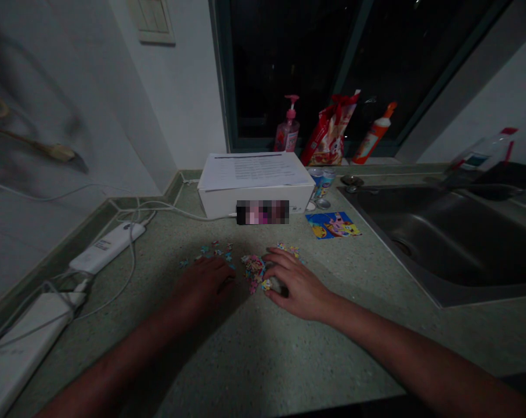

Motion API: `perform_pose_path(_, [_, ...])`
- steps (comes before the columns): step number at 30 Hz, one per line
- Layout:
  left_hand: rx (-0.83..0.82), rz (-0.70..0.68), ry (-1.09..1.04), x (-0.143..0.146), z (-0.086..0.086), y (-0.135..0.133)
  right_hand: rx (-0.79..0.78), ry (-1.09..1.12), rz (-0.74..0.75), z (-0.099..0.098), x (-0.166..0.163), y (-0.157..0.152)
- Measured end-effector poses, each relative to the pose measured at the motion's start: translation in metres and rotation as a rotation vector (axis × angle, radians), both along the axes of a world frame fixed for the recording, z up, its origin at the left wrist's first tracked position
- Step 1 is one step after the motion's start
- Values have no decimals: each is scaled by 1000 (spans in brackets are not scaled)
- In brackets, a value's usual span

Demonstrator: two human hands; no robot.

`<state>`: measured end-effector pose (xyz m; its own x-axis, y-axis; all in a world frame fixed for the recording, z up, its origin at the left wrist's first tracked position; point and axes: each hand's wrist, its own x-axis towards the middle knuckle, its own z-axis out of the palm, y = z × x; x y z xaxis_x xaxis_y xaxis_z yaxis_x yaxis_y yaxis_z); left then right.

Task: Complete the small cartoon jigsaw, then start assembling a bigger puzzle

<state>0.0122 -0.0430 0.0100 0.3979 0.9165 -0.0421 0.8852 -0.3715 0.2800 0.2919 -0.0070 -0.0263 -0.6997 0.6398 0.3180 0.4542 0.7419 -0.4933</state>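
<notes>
Jigsaw puzzle pieces lie scattered at lower center of frame on the speckled countertop, left hand spread palm-down beside them, right hand curled over the pile, pinch unclear; a careless sweep could push pieces toward the steel sink.

The box is plain matt white card, with a smooth paper sheet lying on top. Just behind it, the pump bottle is shiny pink plastic. Right of the box the sink is dull brushed steel, and in front of it the puzzle bits look like thin card on a matt, speckled stone counter.
</notes>
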Motion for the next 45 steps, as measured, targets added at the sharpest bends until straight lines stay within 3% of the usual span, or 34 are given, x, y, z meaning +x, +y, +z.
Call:
perform_pose_path(16, [-10, -29, -48, 2, -1, -1, 67, 41, -70, 0, 22, 16])
perform_pose_path(30, [-11, -26, -43, 2, -2, -1, 25, -15, -87, -7, 26, 20])
perform_pose_path(40, [-9, -11, -23, 4, 4, -1, 110, 68, -171, 6, 30, 25])
perform_pose_path(45, [-10, -20, -33, 4, 1, -1, 118, 23, -179, 2, 30, 24])
